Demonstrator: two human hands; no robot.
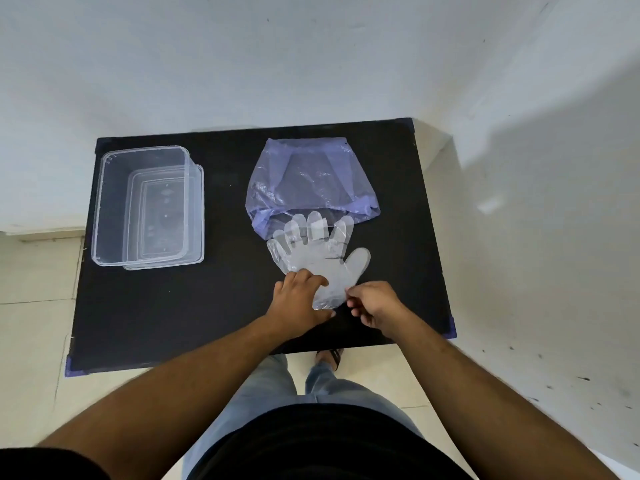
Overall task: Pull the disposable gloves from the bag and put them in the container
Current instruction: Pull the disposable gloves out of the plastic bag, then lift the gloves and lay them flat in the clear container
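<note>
A clear disposable glove (320,254) lies flat on the black table (221,306), fingers pointing away, fingertips just at the mouth of a translucent purple bag (308,178). My left hand (299,299) presses on the glove's cuff from the left. My right hand (372,303) pinches the cuff's right edge between thumb and fingers. A clear rectangular container (145,206) stands at the table's left, resting partly on its clear lid (199,216).
White walls close in behind and to the right of the table. A tiled floor shows on the left and below the near edge, where my legs and one sandalled foot (330,356) stand.
</note>
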